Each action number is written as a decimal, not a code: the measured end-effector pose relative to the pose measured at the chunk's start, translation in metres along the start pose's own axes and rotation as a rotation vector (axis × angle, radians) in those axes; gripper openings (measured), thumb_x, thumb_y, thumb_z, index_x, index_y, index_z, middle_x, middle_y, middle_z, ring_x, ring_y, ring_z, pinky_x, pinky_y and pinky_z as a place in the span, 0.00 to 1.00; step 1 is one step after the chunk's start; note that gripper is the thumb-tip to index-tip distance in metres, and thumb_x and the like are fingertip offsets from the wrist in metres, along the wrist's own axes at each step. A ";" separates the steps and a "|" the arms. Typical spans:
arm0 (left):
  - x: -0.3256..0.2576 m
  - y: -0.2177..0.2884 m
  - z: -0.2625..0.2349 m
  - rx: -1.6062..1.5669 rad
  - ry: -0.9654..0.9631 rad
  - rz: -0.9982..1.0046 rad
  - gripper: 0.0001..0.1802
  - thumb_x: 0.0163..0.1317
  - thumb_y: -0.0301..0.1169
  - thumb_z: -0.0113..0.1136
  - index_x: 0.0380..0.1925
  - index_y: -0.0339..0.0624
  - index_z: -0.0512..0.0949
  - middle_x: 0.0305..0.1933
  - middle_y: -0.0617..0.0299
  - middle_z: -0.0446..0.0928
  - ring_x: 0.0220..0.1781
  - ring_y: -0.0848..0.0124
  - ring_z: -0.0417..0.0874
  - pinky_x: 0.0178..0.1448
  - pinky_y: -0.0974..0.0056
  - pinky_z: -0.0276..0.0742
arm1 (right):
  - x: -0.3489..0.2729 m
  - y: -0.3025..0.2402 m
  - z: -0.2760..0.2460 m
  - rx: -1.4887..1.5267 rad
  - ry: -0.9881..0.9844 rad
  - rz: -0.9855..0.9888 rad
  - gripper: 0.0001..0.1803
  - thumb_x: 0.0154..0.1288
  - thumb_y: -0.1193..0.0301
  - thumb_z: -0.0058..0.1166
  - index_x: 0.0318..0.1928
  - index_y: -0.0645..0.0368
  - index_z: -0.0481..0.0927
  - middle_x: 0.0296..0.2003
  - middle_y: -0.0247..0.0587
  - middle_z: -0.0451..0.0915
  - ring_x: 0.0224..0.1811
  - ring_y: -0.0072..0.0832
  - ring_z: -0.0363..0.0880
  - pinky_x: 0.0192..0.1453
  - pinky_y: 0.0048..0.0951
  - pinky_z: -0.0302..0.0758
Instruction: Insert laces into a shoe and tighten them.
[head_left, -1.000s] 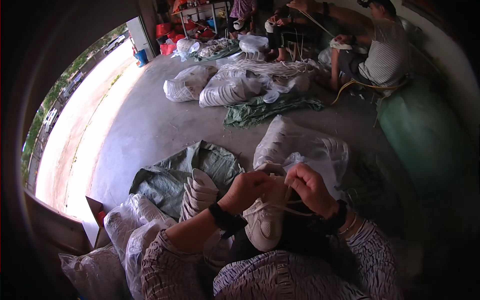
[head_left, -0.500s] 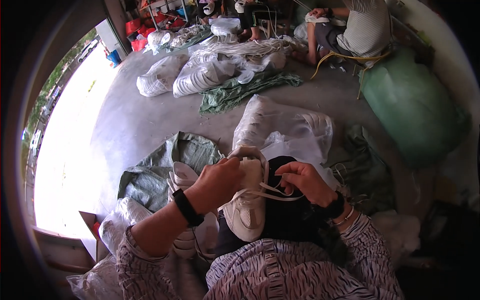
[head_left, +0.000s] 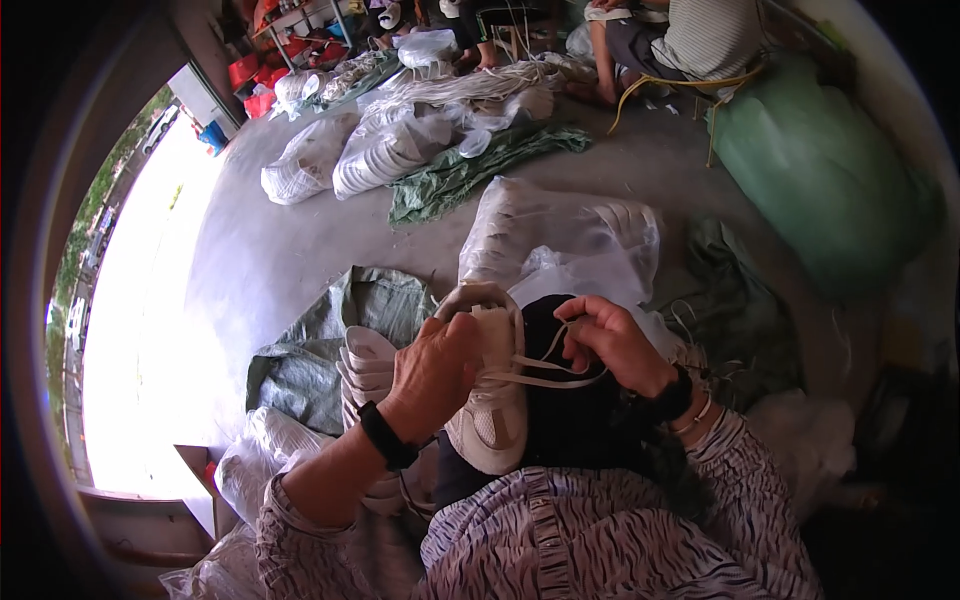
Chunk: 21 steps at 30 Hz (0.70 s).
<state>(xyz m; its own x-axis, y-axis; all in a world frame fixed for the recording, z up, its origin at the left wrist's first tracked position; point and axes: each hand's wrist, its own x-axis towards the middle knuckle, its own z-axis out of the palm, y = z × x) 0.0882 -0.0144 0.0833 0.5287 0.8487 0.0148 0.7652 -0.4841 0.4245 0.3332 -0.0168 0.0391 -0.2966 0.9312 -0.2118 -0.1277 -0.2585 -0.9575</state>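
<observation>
A beige and white sneaker [head_left: 490, 432] rests on my lap, toe toward me and heel opening away. My left hand [head_left: 432, 372] is closed on the shoe's left side near the tongue [head_left: 494, 335]; its fingertips are partly hidden. To the right of the shoe, my right hand [head_left: 618, 345] pinches a flat whitish shoelace [head_left: 548, 381] between thumb and fingers. The lace runs from the shoe's eyelets across my dark-clothed leg and loops at the right hand.
Left of the shoe stand stacked pale shoe parts [head_left: 366, 350] and a green woven sack [head_left: 300, 340]. Ahead lies a clear bag of shoes [head_left: 560, 235]. Farther off are a large green bundle [head_left: 820, 175], more bagged shoes [head_left: 390, 155] and a seated co-worker in a striped top [head_left: 705, 35].
My left hand has shifted down along the shoe's side, covering more of the lacing. My right hand still pinches the lace, whose loop hangs differently. The whole view has tilted slightly.
</observation>
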 end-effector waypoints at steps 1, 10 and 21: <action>0.001 0.004 0.001 -0.022 0.001 -0.094 0.20 0.52 0.25 0.55 0.48 0.47 0.72 0.40 0.56 0.75 0.50 0.56 0.74 0.49 0.53 0.73 | 0.000 0.001 0.000 -0.053 -0.007 -0.004 0.11 0.64 0.76 0.46 0.47 0.64 0.72 0.25 0.36 0.77 0.22 0.18 0.73 0.28 0.18 0.71; 0.005 0.006 0.019 0.548 0.166 0.383 0.10 0.46 0.29 0.60 0.32 0.45 0.79 0.34 0.60 0.75 0.45 0.61 0.74 0.49 0.57 0.70 | 0.012 -0.020 0.008 -0.166 -0.106 -0.066 0.07 0.65 0.74 0.47 0.41 0.64 0.73 0.29 0.37 0.80 0.26 0.15 0.75 0.27 0.15 0.70; 0.026 0.015 0.003 0.099 -0.039 0.076 0.08 0.51 0.34 0.56 0.28 0.42 0.76 0.34 0.57 0.74 0.36 0.57 0.79 0.36 0.53 0.75 | 0.031 -0.011 0.017 -0.299 -0.028 -0.122 0.05 0.64 0.76 0.50 0.39 0.63 0.75 0.27 0.32 0.78 0.28 0.13 0.75 0.26 0.15 0.70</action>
<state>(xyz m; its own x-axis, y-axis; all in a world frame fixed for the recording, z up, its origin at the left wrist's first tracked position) 0.1141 0.0000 0.0872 0.5993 0.8005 0.0074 0.7536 -0.5673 0.3321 0.3090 0.0103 0.0467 -0.3224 0.9423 -0.0904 0.1183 -0.0546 -0.9915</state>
